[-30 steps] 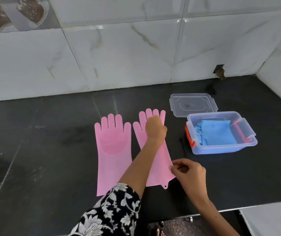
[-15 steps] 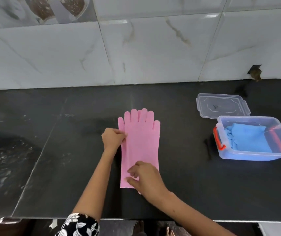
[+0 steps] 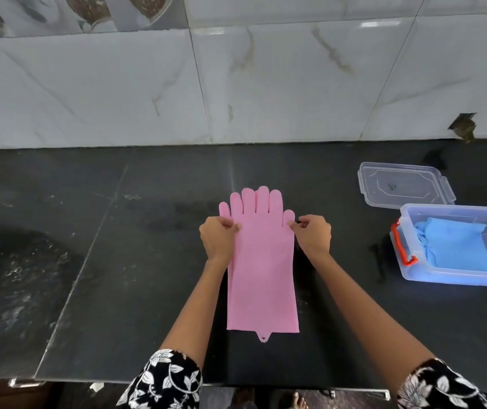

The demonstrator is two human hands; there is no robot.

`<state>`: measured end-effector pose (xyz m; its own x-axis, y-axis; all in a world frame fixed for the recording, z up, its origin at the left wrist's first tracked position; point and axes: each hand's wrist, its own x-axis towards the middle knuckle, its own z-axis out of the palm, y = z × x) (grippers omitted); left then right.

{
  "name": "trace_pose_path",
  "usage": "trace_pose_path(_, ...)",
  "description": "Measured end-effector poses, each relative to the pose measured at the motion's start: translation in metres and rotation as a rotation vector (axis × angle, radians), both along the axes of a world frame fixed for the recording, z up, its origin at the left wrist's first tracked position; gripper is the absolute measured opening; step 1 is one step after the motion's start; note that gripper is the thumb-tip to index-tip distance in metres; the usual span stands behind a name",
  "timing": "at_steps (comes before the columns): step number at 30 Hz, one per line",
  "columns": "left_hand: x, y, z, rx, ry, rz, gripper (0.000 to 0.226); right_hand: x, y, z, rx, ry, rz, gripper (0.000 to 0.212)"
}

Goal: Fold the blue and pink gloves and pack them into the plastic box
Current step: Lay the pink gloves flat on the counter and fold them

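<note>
The two pink gloves [image 3: 261, 261] lie stacked one on the other on the black counter, fingers pointing away from me, cuffs toward me. My left hand [image 3: 218, 237] pinches the stack's left edge near the thumb. My right hand [image 3: 313, 235] pinches its right edge at the other thumb. The clear plastic box [image 3: 413, 274] with red handles stands at the right, and the folded blue gloves [image 3: 457, 249] lie inside it.
The box's clear lid [image 3: 403, 185] lies flat on the counter just behind the box. A marble-tiled wall [image 3: 236, 84] rises at the back of the black counter [image 3: 88, 261]. The counter's front edge runs below my forearms.
The right pink glove was laid over the left one, making one stack. My right hand moved from the cuff end up to the right edge near the thumb. The camera view shifted.
</note>
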<state>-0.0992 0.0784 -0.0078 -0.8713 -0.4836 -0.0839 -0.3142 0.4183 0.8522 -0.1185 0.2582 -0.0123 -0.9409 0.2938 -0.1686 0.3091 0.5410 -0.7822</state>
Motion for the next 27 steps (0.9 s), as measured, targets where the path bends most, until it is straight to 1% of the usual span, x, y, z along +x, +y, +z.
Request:
trace_pose_path(3,0.003,0.0,-0.001,0.005,0.077,-0.008,0.007,-0.005,-0.002,-0.002,-0.107,0.007,-0.041,0.012)
trace_pose_path(5,0.006,-0.001,0.001,0.037,0.128,-0.007,0.004,-0.006,-0.003,-0.001,-0.114,0.059,-0.025,0.012)
trace_pose_path(8,0.01,-0.004,0.001,0.082,0.193,0.03,0.007,-0.007,-0.008,0.004,-0.119,0.161,0.009,0.012)
trace_pose_path(10,0.015,-0.007,-0.003,0.092,0.208,0.075,0.005,-0.009,-0.012,0.005,-0.121,0.186,0.035,0.011)
trace_pose_path(13,0.021,-0.015,-0.013,0.095,0.12,0.123,0.006,-0.012,-0.017,0.0,-0.11,0.14,0.072,0.012)
trace_pose_path(16,0.019,-0.019,-0.016,0.098,0.037,0.122,0.009,-0.015,-0.014,-0.007,0.005,0.077,0.095,0.014)
trace_pose_path(18,0.015,-0.02,-0.015,0.085,0.022,0.122,0.01,-0.017,-0.012,-0.01,0.025,0.052,0.094,0.015)
trace_pose_path(22,0.01,-0.021,-0.014,0.079,0.02,0.116,0.012,-0.019,-0.014,-0.01,-0.003,0.004,0.111,0.017)
trace_pose_path(25,0.009,-0.023,-0.013,0.114,0.012,0.118,0.008,-0.018,-0.014,-0.007,-0.011,-0.045,0.116,0.025)
trace_pose_path(27,0.01,-0.026,-0.011,0.149,0.0,0.12,0.007,-0.008,-0.01,-0.002,-0.035,-0.092,0.129,0.025)
